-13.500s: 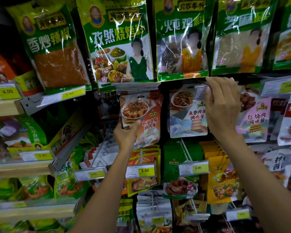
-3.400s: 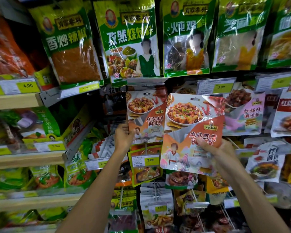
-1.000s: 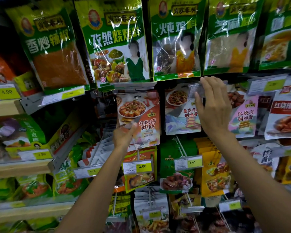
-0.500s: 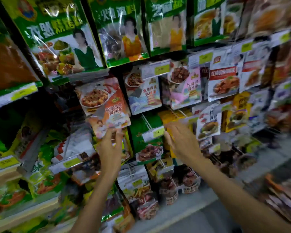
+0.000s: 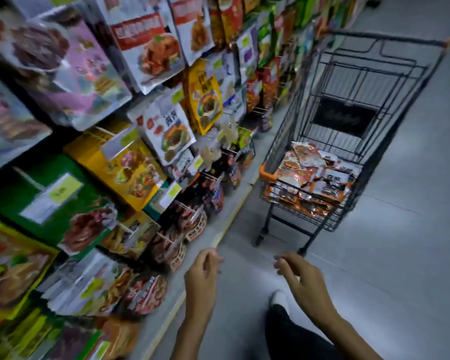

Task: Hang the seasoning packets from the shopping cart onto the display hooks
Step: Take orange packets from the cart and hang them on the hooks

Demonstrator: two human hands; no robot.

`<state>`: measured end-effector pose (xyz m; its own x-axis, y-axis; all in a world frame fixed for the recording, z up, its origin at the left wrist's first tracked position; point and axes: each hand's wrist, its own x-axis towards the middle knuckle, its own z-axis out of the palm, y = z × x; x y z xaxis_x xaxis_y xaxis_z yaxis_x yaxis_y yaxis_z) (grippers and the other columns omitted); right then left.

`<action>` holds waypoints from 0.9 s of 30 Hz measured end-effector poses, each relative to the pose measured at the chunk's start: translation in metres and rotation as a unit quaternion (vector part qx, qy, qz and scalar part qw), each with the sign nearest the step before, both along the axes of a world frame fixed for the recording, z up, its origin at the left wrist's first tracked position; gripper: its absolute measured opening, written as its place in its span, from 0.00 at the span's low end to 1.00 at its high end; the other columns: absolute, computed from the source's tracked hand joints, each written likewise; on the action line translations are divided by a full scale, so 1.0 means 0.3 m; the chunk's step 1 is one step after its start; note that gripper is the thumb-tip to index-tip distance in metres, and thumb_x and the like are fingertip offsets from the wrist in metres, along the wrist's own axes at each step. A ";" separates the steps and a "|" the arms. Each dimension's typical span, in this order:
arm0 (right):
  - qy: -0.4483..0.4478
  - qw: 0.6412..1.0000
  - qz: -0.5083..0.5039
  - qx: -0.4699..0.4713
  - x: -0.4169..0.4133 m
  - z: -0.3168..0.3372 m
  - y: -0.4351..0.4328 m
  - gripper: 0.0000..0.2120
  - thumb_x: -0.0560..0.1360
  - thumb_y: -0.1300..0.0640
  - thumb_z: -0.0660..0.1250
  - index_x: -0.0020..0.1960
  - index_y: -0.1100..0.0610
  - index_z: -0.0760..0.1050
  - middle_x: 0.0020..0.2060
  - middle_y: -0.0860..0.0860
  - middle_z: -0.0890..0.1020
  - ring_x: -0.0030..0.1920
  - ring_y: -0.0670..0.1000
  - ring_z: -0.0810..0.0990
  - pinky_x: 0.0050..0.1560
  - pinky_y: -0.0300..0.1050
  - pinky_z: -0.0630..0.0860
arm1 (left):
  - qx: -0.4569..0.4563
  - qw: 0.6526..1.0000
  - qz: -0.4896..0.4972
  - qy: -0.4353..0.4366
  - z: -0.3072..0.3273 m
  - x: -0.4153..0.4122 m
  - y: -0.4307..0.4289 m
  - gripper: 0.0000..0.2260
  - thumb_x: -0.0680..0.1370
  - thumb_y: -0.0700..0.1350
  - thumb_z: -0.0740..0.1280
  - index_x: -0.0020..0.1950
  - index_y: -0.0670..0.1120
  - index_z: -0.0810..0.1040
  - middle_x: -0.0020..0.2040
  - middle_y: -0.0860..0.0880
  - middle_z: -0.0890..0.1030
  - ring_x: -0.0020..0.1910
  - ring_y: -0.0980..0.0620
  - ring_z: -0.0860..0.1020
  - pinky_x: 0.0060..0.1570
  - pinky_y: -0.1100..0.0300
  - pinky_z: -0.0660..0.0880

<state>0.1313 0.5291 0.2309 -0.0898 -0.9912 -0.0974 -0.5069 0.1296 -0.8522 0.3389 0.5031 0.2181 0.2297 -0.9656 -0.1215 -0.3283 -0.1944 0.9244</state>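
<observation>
Bare forearms, dark trousers, white shoe

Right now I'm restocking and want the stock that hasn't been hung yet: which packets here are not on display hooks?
The orange-and-red seasoning packets piled loose in the black wire shopping cart; all the others hang along the shelf display on the left.

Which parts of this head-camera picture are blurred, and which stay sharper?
Head view: the hanging packets on the display racks at left are smeared by motion blur, print unreadable; the black wire shopping cart, its pile of orange seasoning packets and both empty hands, left and right, look sharper; wide-angle lens bends the edges.
</observation>
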 end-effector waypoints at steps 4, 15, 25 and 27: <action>-0.030 0.996 -0.075 0.033 -0.145 -0.040 -0.060 0.06 0.79 0.59 0.64 0.49 0.53 0.79 0.39 0.48 0.84 0.39 0.39 0.82 0.40 0.28 0.73 | 0.059 0.992 -0.103 -0.052 -0.078 -0.130 -0.151 0.10 0.81 0.43 0.62 0.45 0.57 0.77 0.37 0.58 0.82 0.35 0.57 0.79 0.38 0.61 0.75; -0.027 0.979 -0.199 0.037 -0.594 -0.067 -0.475 0.06 0.80 0.60 0.63 0.48 0.53 0.78 0.36 0.48 0.84 0.35 0.43 0.82 0.38 0.29 0.73 | 0.031 0.980 -0.177 -0.082 -0.067 -0.569 -0.697 0.06 0.81 0.45 0.62 0.53 0.53 0.78 0.43 0.57 0.83 0.42 0.52 0.82 0.44 0.55 0.78; -0.049 0.949 -0.308 0.050 -0.798 -0.210 -0.935 0.07 0.80 0.59 0.62 0.48 0.56 0.79 0.38 0.50 0.82 0.36 0.40 0.80 0.37 0.31 0.75 | 0.009 0.962 -0.221 -0.161 -0.091 -0.788 -1.259 0.10 0.81 0.46 0.63 0.58 0.45 0.79 0.49 0.46 0.83 0.48 0.48 0.80 0.48 0.51 0.78; -0.038 0.948 -0.309 0.069 -0.816 -0.269 -1.047 0.08 0.81 0.58 0.61 0.46 0.56 0.78 0.37 0.51 0.81 0.37 0.48 0.81 0.41 0.46 0.77 | -0.021 0.957 -0.214 -0.194 -0.120 -0.814 -1.385 0.09 0.80 0.45 0.64 0.57 0.44 0.79 0.48 0.45 0.82 0.45 0.48 0.79 0.41 0.58 0.75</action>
